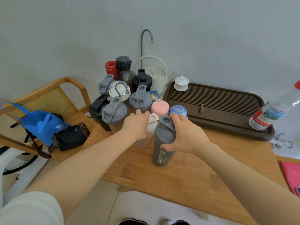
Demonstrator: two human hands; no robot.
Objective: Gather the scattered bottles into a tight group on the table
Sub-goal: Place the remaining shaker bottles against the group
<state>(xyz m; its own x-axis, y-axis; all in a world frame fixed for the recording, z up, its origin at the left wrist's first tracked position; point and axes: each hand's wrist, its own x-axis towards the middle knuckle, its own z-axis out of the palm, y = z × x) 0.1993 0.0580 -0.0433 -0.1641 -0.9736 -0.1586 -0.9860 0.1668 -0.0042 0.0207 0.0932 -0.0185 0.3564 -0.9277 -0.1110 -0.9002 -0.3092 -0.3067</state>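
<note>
Several bottles stand bunched at the back left of the wooden table (186, 176): grey-lidded shakers (114, 113), black ones (142, 80), a red one (111, 67), a pink one (159, 108) and a blue-lidded one (178, 111). My left hand (136, 125) is wrapped over a white-lidded translucent bottle (152, 122) at the group's front edge. My right hand (185, 133) grips a tall dark grey shaker bottle (163, 146) near its lid, right beside the white one. A clear water bottle (269, 114) stands apart on the tray's right end.
A dark brown tea tray (219, 111) fills the table's back right, with a white lidded cup (181, 83) on it. A white kettle (155, 77) sits under a curved spout (146, 39). A wooden chair (48, 98) with a blue bag (40, 124) and a black bag (71, 137) stands left.
</note>
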